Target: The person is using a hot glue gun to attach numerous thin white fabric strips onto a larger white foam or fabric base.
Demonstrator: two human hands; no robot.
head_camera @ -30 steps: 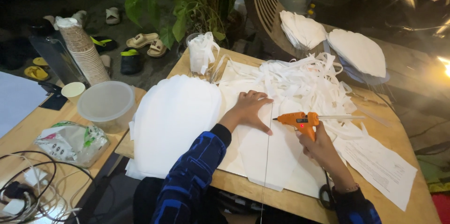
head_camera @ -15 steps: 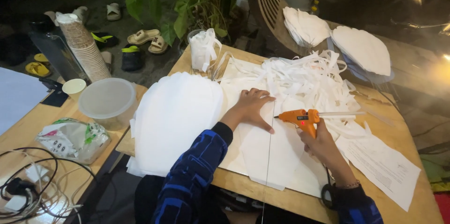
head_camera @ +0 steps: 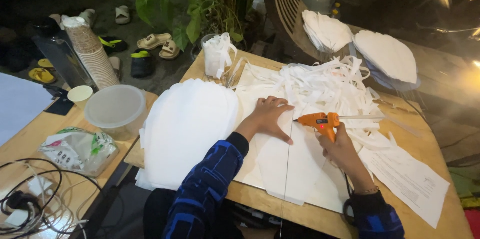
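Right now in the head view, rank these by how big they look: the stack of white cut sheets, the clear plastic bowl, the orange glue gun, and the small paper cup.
1. Stack of white cut sheets, clearly largest.
2. Clear plastic bowl.
3. Orange glue gun, held in the right hand.
4. Small paper cup, slightly smaller than the gun, but it sits farther off, so that order is unsure.

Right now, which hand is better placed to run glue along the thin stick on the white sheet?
Right, probably. The right hand already grips the orange glue gun, nozzle beside the thin stick. The left hand lies flat on the white sheet, pinning it.
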